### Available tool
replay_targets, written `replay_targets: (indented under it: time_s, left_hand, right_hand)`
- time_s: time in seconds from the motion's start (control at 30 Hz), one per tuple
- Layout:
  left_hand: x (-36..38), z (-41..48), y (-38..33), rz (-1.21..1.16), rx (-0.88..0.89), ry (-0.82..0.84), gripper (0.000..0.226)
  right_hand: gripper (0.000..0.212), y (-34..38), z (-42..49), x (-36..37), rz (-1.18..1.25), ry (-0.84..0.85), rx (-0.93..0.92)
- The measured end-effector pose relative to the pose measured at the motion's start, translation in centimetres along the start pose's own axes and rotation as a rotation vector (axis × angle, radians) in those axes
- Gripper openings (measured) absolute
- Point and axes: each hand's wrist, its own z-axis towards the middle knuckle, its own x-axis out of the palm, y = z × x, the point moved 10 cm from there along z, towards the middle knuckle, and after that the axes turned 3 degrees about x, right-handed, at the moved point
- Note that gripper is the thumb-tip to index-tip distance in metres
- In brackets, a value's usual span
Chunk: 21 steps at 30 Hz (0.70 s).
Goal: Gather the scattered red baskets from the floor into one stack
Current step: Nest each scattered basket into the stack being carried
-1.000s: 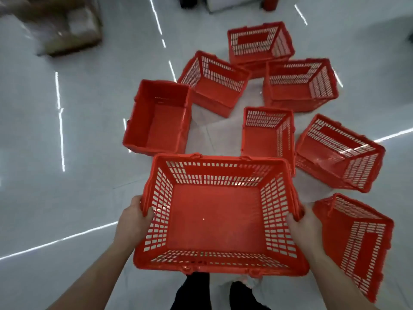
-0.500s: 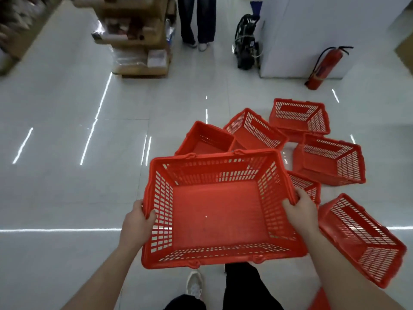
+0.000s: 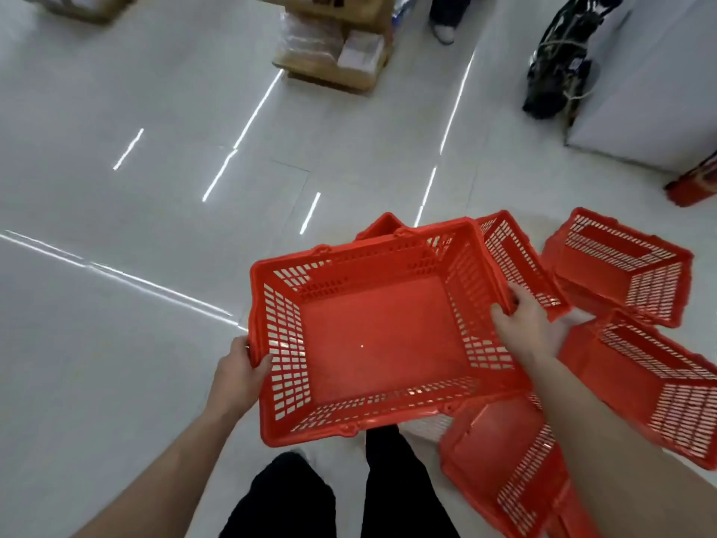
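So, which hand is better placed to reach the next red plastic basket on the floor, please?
Right, probably. Both hands grip the held red slotted plastic basket, but the loose red baskets lie beside the right hand; the left hand borders only pale tiled floor.

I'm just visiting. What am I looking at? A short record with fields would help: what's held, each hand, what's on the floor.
Held: red basket, empty, opening up
Left hand: grips its left rim
Right hand: grips its right rim
Floor: several loose baskets at the right, unstacked
Background: cardboard boxes
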Motion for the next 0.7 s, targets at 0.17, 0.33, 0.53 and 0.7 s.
replay_targets:
  time_s: [0.17, 0.33, 0.53, 0.7]
  left_hand:
    - [4.5, 3.3, 0.8, 0.012, -0.095, -0.021, 0.042]
    - [7.9, 6.9, 2.2, 0.015, -0.154, -0.091, 0.039]
    - [11.6, 10.6, 4.5, -0.053, -0.213, -0.165, 0.038]
    - [12.9, 13.4, 4.4, -0.142, -0.198, -0.269, 0.031]
  right_hand:
    - [0.054, 3.0, 9.5, 3.7, -0.018, 0.08, -0.171]
    - [0.053, 4.6, 16.5, 9.3, -0.01, 0.126, -0.281]
    - [0.048, 4.6, 22.1, 15.7, -0.014, 0.153, -0.343]
    - [0.05, 3.8, 25.6, 18.6, -0.056, 0.189, -0.349]
